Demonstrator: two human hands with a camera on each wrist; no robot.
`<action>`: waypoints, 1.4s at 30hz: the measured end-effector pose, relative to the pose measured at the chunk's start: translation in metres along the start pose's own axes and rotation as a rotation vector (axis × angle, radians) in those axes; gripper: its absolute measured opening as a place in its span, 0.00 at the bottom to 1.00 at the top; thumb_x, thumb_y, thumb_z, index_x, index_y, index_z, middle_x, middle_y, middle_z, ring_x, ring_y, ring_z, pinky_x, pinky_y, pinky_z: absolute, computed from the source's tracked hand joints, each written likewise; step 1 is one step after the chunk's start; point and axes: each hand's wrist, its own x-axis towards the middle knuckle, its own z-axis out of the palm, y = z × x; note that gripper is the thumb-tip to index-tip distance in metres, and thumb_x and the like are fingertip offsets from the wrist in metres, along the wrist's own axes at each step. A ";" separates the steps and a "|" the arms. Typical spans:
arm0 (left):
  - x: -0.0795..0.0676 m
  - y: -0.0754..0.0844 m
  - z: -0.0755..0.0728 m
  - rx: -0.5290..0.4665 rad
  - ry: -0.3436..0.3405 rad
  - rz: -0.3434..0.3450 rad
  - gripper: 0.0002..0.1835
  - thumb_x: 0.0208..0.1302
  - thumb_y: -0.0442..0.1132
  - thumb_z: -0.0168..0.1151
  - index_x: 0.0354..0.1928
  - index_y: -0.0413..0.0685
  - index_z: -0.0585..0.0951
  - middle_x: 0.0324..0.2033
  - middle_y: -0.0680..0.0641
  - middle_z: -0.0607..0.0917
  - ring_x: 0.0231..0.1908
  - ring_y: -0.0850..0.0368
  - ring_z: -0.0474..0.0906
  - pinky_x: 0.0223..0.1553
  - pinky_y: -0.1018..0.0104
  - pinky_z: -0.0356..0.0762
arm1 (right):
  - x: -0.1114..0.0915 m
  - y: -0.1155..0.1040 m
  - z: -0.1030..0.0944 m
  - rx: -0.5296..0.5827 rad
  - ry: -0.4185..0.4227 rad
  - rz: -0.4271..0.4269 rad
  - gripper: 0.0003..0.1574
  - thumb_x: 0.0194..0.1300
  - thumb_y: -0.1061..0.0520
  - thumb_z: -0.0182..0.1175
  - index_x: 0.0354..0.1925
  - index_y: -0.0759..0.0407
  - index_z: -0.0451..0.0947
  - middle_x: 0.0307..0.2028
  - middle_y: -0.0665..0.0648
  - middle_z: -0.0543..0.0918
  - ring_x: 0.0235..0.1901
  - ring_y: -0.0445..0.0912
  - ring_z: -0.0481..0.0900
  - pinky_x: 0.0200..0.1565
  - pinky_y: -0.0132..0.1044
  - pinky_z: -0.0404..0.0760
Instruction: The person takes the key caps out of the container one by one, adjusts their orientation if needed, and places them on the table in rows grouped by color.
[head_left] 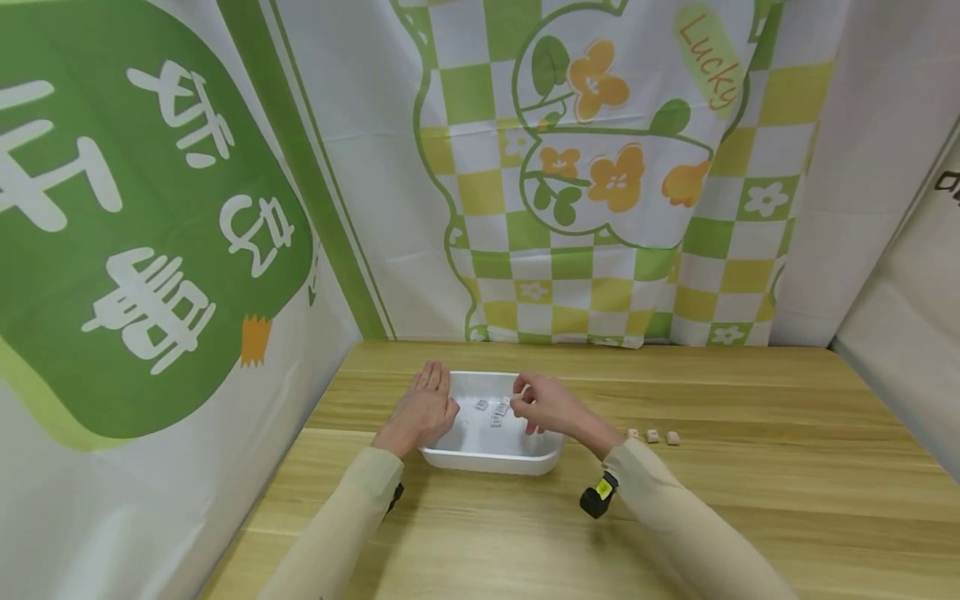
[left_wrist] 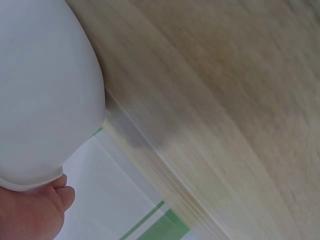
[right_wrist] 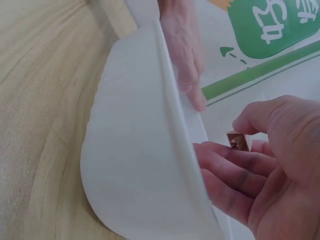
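Note:
Straight fingers of my left hand (head_left: 426, 408) rest along the left rim of the white basin (head_left: 487, 464), with the thumb at its inner side. Over the basin's right side, my right hand (head_left: 551, 404) pinches a small keycap (right_wrist: 239, 141) between thumb and fingers. Its hollow brownish underside shows in the right wrist view. Several pale keycaps (head_left: 496, 421) lie in a loose group on the basin floor. The left wrist view shows the basin's outer wall (left_wrist: 45, 85) and part of the left hand (left_wrist: 32, 215) at the rim.
On the wooden table (head_left: 750, 500), three beige keycaps (head_left: 652, 436) form a row right of the basin, partly behind the right forearm. A patterned curtain (head_left: 570, 275) hangs at the table's back edge, and a printed cloth (head_left: 300, 375) runs down the left side.

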 end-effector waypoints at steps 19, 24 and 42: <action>-0.001 -0.001 -0.001 0.000 0.008 0.008 0.34 0.73 0.45 0.36 0.73 0.28 0.54 0.75 0.31 0.52 0.77 0.38 0.44 0.77 0.48 0.46 | -0.030 0.001 -0.027 0.030 -0.003 -0.098 0.10 0.68 0.54 0.55 0.44 0.59 0.71 0.35 0.56 0.88 0.23 0.46 0.85 0.24 0.37 0.81; -0.001 -0.001 -0.002 -0.002 0.004 0.004 0.35 0.72 0.46 0.34 0.73 0.28 0.53 0.75 0.31 0.51 0.77 0.38 0.44 0.77 0.48 0.45 | -0.040 0.005 -0.035 0.078 0.000 -0.116 0.10 0.70 0.56 0.55 0.43 0.61 0.68 0.38 0.62 0.88 0.23 0.49 0.85 0.26 0.41 0.83; -0.002 -0.002 0.001 -0.029 -0.005 0.006 0.35 0.73 0.46 0.35 0.74 0.29 0.52 0.76 0.32 0.47 0.77 0.38 0.43 0.77 0.47 0.43 | -0.067 0.025 -0.058 -0.061 0.059 -0.179 0.06 0.69 0.56 0.57 0.41 0.57 0.74 0.28 0.54 0.80 0.21 0.44 0.79 0.22 0.34 0.80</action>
